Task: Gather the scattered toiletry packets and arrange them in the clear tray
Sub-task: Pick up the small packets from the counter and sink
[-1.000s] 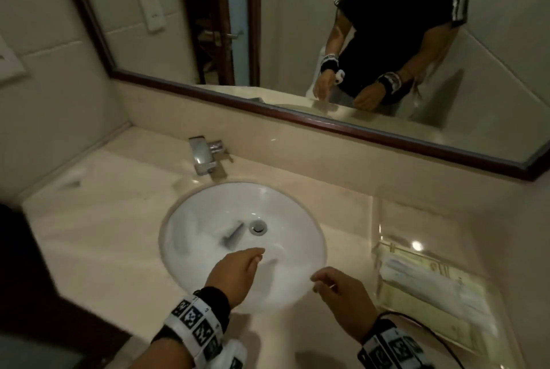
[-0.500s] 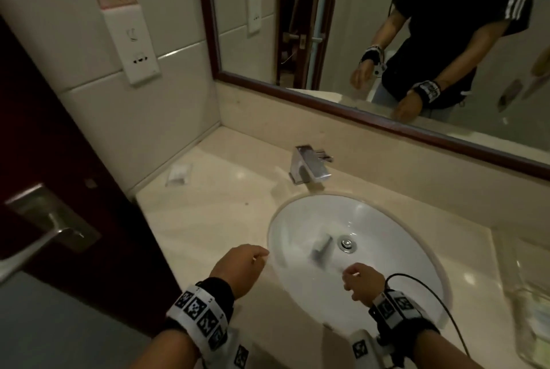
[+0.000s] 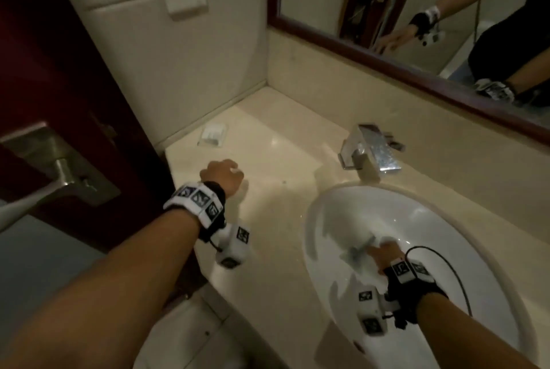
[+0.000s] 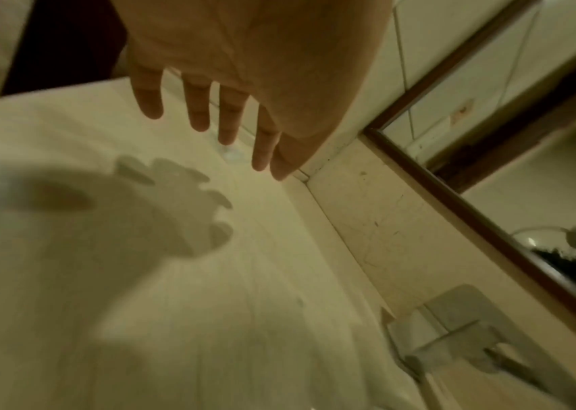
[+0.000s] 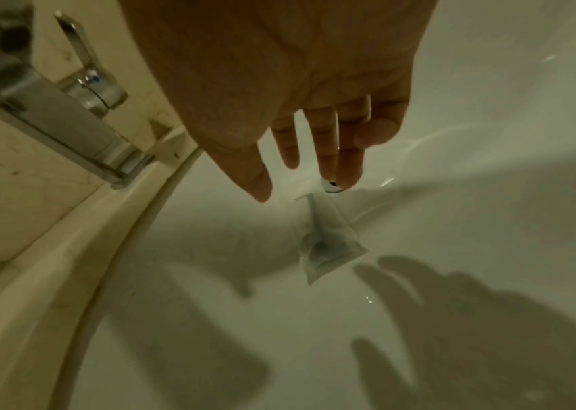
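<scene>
Item: two toiletry packets, both ungathered.

Change: half a second ago both hands hung curled at the basin's near rim. Now the left hand (image 3: 221,176) has gone out over the surface (image 3: 276,160) toward its far left corner, and the right hand (image 3: 382,254) has gone down into the basin (image 3: 464,229). Judgement: each hand has picked its own packet; two pickups are about to start.

Packet one (image 3: 212,134): flat, pale, lying at the far left corner of the surface by the wall. It looks near square, so no clear long axis. Left grip: fingers (image 4: 197,111) straight and spread, holding nothing, short of the packet.

Packet two (image 5: 324,244): long and narrow, lying on the basin's slope; its long axis runs from the drain (image 5: 332,187) toward the near rim, thin end at the drain. Right grip: fingers (image 5: 349,155) extended and relaxed, just above the thin end, empty.

Tray: out of view now. Both packets have yet to be carried there.
</scene>
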